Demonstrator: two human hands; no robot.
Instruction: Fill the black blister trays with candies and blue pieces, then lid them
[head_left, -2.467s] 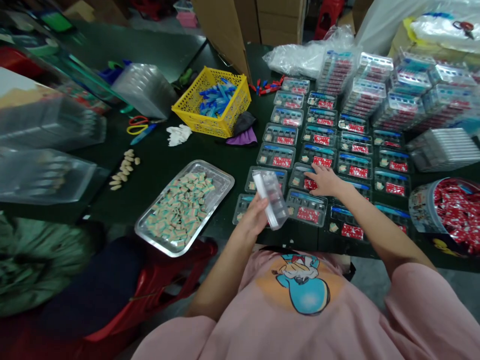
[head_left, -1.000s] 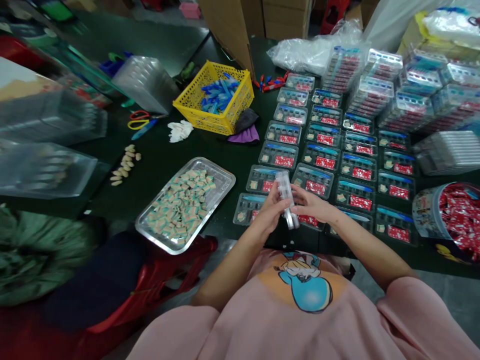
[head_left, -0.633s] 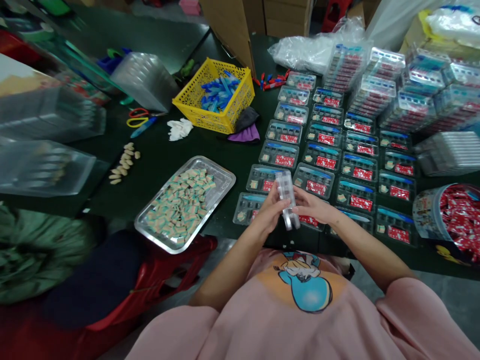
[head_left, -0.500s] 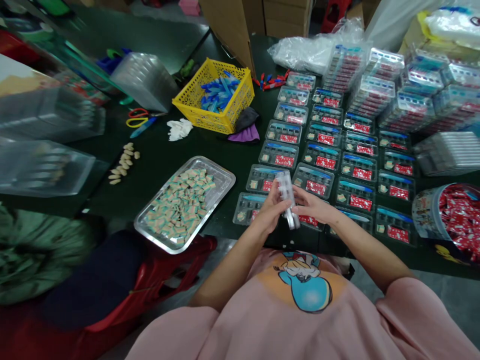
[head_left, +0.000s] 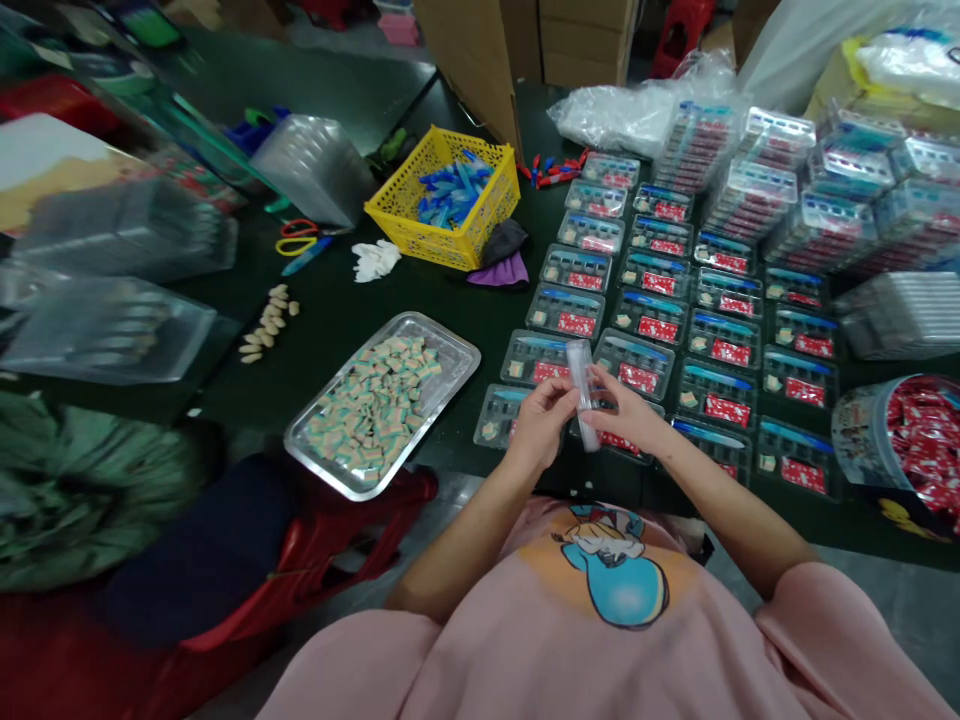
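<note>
A clear plastic tray stands on edge between my two hands, above the near trays; whether it is one tray or a thin stack I cannot tell. My left hand pinches its left side with thumb and fingers. On its right side, the fingers of my right hand grip it. Beneath and beyond them lie rows of filled trays, each with a blue pen, a small beige-green piece and a red-and-white packet. One near tray is partly hidden by my right hand.
Left of my hands is a metal tray of beige-green pieces. Behind it stand a yellow basket of blue pens and scissors. Stacked filled trays rise at the back right. A tub of red packets sits far right.
The clear tray has turned in my hands, from showing its moulded hollows to a narrower edge-on view. My fingers have shifted slightly on it. The whole view has moved a little.
</note>
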